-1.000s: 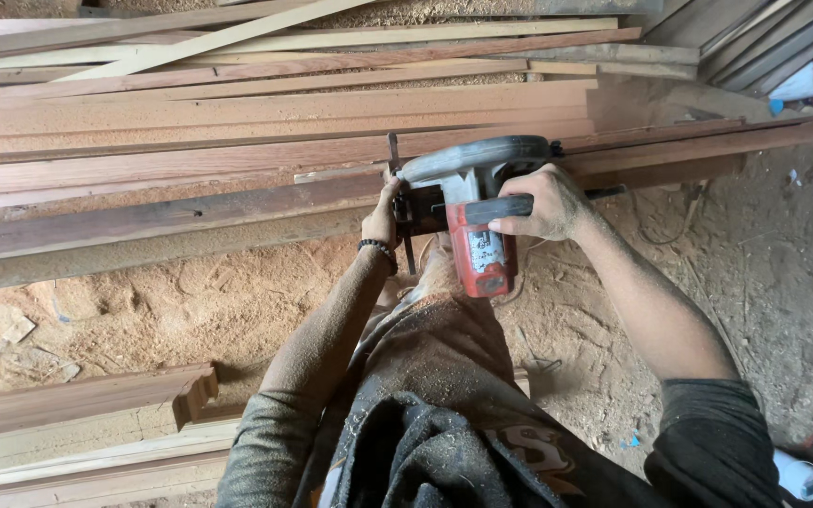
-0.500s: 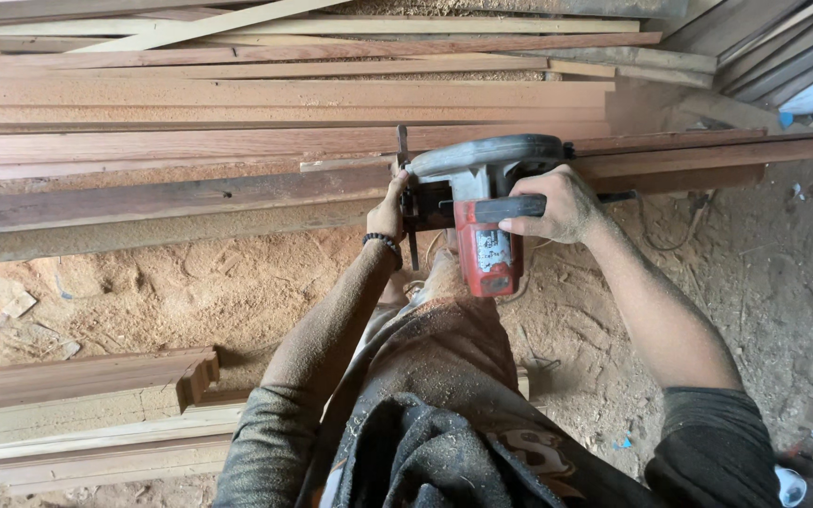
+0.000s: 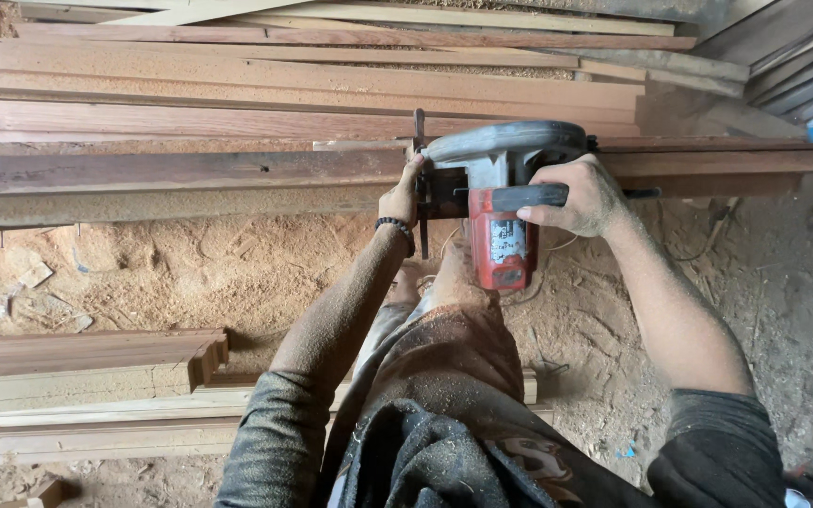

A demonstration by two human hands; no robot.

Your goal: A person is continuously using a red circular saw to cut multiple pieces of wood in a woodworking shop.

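Two hands are on a red and grey circular saw (image 3: 496, 202) at centre frame, seated on a long reddish plank (image 3: 181, 174) that runs across the picture from left edge to right. Right hand (image 3: 571, 196) is clamped round the dark handle; left hand (image 3: 399, 199) presses against the saw's left side by the base plate, a dark beaded bracelet (image 3: 395, 226) at the wrist — whether it grips cannot be told. Stacked boards (image 3: 284, 75) fill the upper frame. Shorter cut timbers (image 3: 87, 362) lie at lower left on a sawdust-covered floor (image 3: 190, 273). Forearms and trousers (image 3: 444, 348) carry sawdust — knee raised beneath the saw.
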